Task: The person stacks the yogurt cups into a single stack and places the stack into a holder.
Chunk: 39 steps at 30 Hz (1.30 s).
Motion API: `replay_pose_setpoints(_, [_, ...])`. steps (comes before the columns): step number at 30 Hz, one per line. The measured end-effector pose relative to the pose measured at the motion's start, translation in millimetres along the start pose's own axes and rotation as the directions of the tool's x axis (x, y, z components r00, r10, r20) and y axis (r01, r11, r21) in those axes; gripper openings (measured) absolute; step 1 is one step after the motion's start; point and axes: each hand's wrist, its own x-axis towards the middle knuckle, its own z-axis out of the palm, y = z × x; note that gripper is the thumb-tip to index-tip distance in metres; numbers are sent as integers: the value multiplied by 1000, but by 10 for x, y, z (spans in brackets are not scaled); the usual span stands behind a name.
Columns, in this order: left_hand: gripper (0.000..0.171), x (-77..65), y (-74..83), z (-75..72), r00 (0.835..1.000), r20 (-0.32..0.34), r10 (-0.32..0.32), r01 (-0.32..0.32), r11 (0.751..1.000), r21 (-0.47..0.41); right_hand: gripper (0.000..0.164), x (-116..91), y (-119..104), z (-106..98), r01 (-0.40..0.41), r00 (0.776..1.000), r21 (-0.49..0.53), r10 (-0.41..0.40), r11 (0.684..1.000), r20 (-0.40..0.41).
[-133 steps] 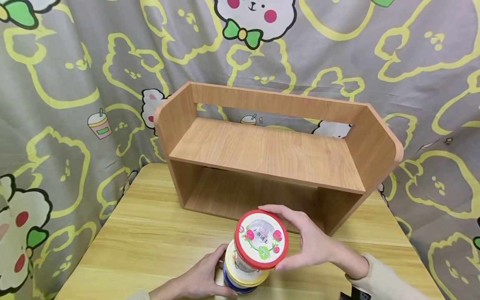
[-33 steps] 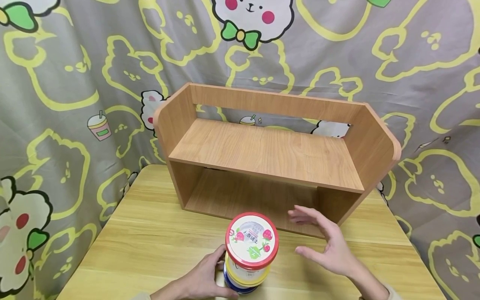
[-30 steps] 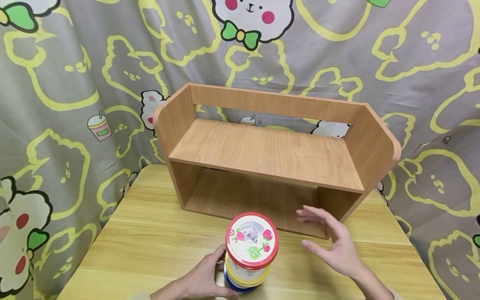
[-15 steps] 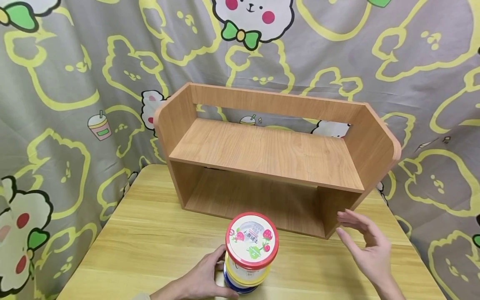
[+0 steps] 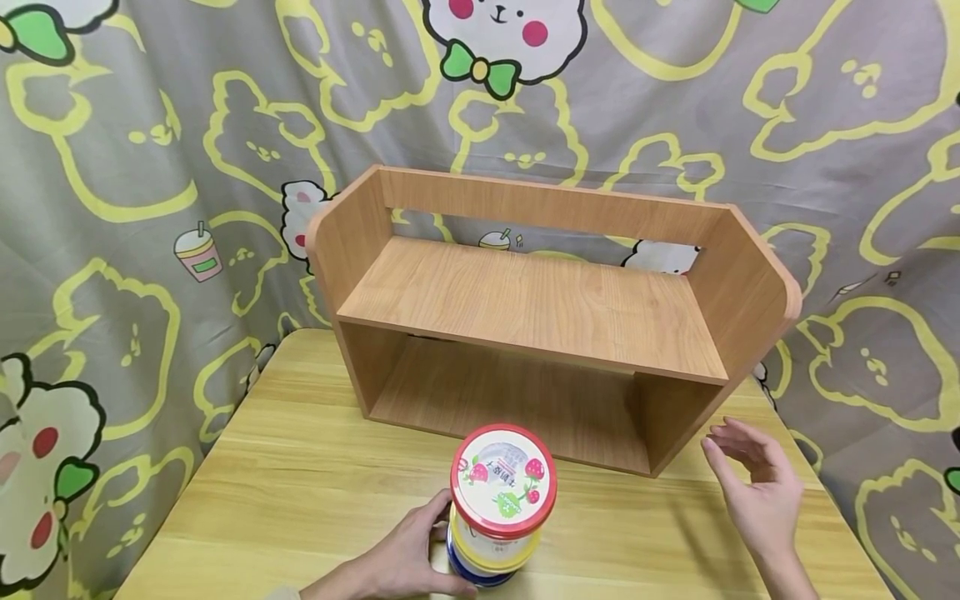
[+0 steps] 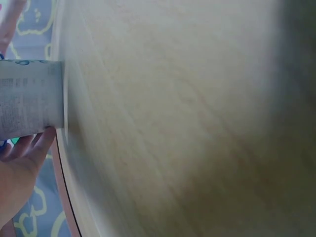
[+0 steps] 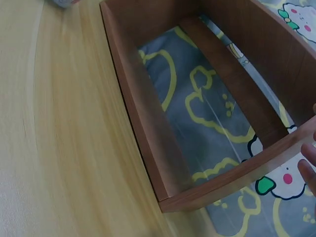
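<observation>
A stack of three round tubs stands near the table's front in the head view. On top is a tub with a red-rimmed, strawberry-printed lid; below it come a yellow-lidded tub and a blue-lidded tub, largely hidden. My left hand curls round the stack's lower left side, thumb in front. The left wrist view shows the bottom tub's pale printed wall with fingertips against it near the table. My right hand is raised beside the shelf's right end, fingers loosely bent, holding nothing.
A two-tier wooden shelf stands behind the stack on the light wooden table. Its right side panel rises close to my right hand. A patterned grey curtain hangs behind and at both sides.
My right hand has set the red-lidded tub squarely on the yellow-lidded one, let go, and moved right, past the shelf's front corner. The left hand has stayed at the stack.
</observation>
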Motion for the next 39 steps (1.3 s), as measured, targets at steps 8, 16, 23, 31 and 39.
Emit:
replay_pose_setpoints(8, [96,-7,3,9,1000,-4,18,-18,1000,3,42,5,60,17,-147,989,-45,146,988,-32])
replay_pose_setpoints(16, [98,-3,-1,11,1000,-4,22,-22,1000,-2,41,20,119,97,-148,988,-4,148,989,-50])
replay_pose_setpoints(23, [97,0,0,9,1000,-1,11,-11,1000,0,37,18,134,163,-162,983,-56,157,985,-92])
replay_pose_setpoints(31, [97,-2,9,4,1000,-7,2,-2,1000,13,37,15,169,152,-191,979,-176,175,966,-103])
replay_pose_setpoints(39, [97,-3,11,12,1000,-22,-7,8,1000,20,37,17,159,145,-220,973,-207,202,953,-109])
